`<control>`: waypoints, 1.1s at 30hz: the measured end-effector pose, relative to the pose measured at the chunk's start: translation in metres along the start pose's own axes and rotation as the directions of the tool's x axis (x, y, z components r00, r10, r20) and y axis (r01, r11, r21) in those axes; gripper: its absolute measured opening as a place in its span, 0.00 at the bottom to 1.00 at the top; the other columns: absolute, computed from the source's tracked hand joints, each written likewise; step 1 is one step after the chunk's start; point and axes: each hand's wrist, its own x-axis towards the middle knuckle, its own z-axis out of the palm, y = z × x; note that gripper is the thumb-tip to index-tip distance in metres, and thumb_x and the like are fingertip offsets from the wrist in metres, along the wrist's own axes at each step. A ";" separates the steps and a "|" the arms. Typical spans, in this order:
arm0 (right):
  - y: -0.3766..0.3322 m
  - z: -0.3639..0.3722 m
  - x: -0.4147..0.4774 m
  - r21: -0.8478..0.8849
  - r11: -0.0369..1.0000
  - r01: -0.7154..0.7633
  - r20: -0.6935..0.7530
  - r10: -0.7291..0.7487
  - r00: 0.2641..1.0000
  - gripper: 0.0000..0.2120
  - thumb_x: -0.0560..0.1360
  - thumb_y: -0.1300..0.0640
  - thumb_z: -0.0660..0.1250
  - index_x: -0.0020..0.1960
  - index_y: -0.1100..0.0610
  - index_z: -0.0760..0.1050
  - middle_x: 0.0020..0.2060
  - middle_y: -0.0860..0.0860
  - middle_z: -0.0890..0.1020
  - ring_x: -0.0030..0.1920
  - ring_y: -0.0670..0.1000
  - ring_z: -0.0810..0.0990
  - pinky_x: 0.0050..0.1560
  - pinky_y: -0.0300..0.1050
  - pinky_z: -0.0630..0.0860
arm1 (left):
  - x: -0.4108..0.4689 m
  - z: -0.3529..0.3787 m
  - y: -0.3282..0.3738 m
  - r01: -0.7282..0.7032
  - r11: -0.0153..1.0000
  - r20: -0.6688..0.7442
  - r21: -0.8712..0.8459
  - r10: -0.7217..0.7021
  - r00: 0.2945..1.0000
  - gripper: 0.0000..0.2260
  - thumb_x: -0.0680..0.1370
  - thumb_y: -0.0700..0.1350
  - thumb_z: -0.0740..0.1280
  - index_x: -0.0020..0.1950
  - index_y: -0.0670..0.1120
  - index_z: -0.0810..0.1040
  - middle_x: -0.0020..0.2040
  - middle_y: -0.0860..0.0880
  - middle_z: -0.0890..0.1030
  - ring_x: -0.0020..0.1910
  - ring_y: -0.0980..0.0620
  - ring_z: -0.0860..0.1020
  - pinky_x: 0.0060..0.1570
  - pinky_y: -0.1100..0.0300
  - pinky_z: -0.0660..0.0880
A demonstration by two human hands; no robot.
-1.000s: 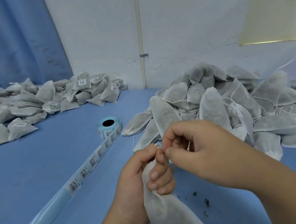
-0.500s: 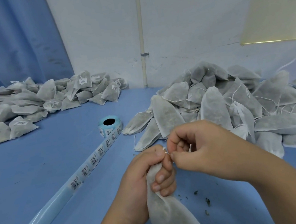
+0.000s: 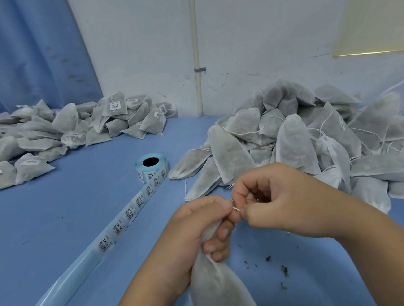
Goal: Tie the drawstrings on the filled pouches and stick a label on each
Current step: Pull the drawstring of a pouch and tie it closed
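Far left: labelled pouches (image 3: pixel 46 138) are sitting in a heap at the back of the blue bench (image 3: pixel 55 228), barcode stickers showing on several. Label strip (image 3: pixel 128 214) is running diagonally from the label roll (image 3: pixel 151 166), with bare blue liner trailing toward the near-left corner.

Centre: left grip (image 3: pixel 192 237) is wrapping round the gathered neck of one pouch (image 3: pixel 219 291), fingers curled tight. The pouch is looking grey-white, thin non-woven fabric with dark filling showing through. Its neck is bunching narrow inside the fist, and its body is bulging out below and running off the bottom edge. Can't tell whether its base is resting on the bench. Drawstring (image 3: pixel 236 208) is showing as a short white twisted bit at the top of the fist, bridging the two hands.

Right grip (image 3: pixel 279 202) is pinching that string between thumb and forefinger, other fingers curled in, fingertips meeting the left forefinger. So the pouch body is lying below the left grip and the string is sitting between both grips.

Right: untied pouches (image 3: pixel 305 138) are piling against the wall, loose strings trailing over them. Dark crumbs (image 3: pixel 284 270) are lying on the bench just right of the held pouch.

Versus a second ago: the left grip is keeping the same hold on the neck. The twisted string is now showing between the grips, where fingers were covering it. Heaps and roll are staying put.
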 end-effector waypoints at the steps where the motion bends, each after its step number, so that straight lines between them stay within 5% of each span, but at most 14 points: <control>1: 0.001 0.000 0.000 -0.008 1.000 -0.005 0.003 0.005 1.000 0.03 0.63 0.55 0.66 0.34 0.54 0.76 0.25 0.47 0.69 0.28 0.46 0.65 0.29 0.40 0.64 | -0.001 0.000 0.001 0.008 1.000 -0.013 0.025 -0.008 1.000 0.09 0.66 0.50 0.71 0.34 0.45 0.81 0.27 0.49 0.71 0.20 0.58 0.62 0.23 0.65 0.64; 19: 0.014 -0.002 0.004 -0.076 0.994 -0.076 0.040 0.079 0.996 0.02 0.63 0.58 0.63 0.32 0.53 0.73 0.26 0.45 0.69 0.28 0.45 0.64 0.29 0.36 0.64 | -0.001 0.002 0.001 -0.029 0.939 -0.275 0.343 0.129 0.953 0.09 0.63 0.52 0.75 0.31 0.48 0.82 0.31 0.47 0.80 0.21 0.53 0.67 0.26 0.61 0.67; 28: 0.013 0.001 0.008 0.155 0.980 -0.127 -0.068 0.139 0.988 0.06 0.71 0.56 0.72 0.46 0.50 0.76 0.37 0.47 0.83 0.39 0.46 0.81 0.41 0.43 0.74 | 0.002 -0.003 0.000 -0.082 0.956 -0.359 0.282 0.184 0.915 0.10 0.67 0.51 0.73 0.29 0.48 0.79 0.28 0.49 0.76 0.21 0.52 0.67 0.26 0.60 0.67; 33: 0.008 0.009 0.009 0.142 0.981 -0.132 -0.120 0.149 0.981 0.07 0.72 0.63 0.69 0.46 0.53 0.76 0.34 0.50 0.84 0.33 0.45 0.80 0.35 0.38 0.73 | 0.003 0.001 -0.004 -0.094 0.949 -0.368 0.302 0.207 0.907 0.12 0.66 0.51 0.78 0.30 0.48 0.80 0.28 0.48 0.76 0.22 0.52 0.67 0.28 0.59 0.68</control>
